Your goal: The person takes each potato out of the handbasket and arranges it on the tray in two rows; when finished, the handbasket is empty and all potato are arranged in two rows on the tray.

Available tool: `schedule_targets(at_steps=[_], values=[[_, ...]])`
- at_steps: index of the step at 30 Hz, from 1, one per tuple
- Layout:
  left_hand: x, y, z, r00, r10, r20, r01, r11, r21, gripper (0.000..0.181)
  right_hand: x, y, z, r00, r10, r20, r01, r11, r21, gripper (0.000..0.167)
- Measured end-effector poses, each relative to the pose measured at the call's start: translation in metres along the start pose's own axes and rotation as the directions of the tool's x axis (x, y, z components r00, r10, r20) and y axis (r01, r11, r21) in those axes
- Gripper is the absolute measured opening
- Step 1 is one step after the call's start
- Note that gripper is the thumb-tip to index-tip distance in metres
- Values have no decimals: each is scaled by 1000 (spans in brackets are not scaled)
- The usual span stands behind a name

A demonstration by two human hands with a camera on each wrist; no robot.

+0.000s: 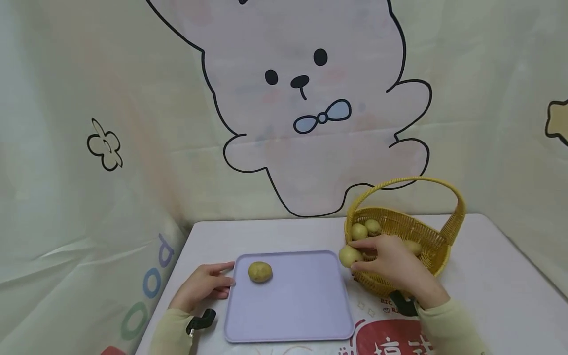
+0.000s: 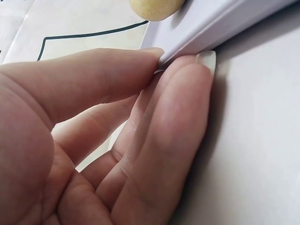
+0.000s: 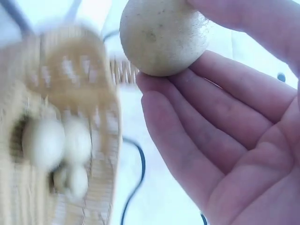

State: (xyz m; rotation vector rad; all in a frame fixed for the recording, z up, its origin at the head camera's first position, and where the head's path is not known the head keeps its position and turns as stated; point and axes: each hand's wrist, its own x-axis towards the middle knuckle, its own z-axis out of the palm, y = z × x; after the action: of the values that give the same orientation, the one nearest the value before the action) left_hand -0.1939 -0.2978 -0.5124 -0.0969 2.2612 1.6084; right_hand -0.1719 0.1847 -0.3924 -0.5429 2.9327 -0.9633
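My left hand (image 1: 207,284) is at the left edge of a shallow lilac tray (image 1: 293,305), thumb and fingertips bent together on its rim. A single potato (image 1: 260,272) lies in the tray's upper left part. Over the near left side of a yellow woven basket (image 1: 408,228), my right hand (image 1: 390,259) pinches another potato (image 3: 161,37) between thumb and fingertips. Several more potatoes (image 1: 372,227) sit inside the basket, partly hidden by the right hand; the right wrist view shows them blurred.
The basket's tall arched handle (image 1: 414,178) rises at the back right of the white table (image 1: 483,276). A red printed patch (image 1: 390,337) is on the table in front of the basket. A cloth with a cartoon bear (image 1: 306,162) hangs close behind the table.
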Motion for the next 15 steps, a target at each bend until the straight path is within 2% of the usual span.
schedule_targets(at_steps=[6,11,15], values=[[2,1,0,1000,17,10,-17,1000,-22,67,18,-14,39,998,-61,27,61,998,15,43],[1,0,1,1000,-3,-7,3,1000,-27,67,37,-26,71,993,-105,56,99,990,98,45],[1,-1,0,1000,-17,-17,17,1000,-25,68,53,-33,98,992,-99,82,89,989,118,47]])
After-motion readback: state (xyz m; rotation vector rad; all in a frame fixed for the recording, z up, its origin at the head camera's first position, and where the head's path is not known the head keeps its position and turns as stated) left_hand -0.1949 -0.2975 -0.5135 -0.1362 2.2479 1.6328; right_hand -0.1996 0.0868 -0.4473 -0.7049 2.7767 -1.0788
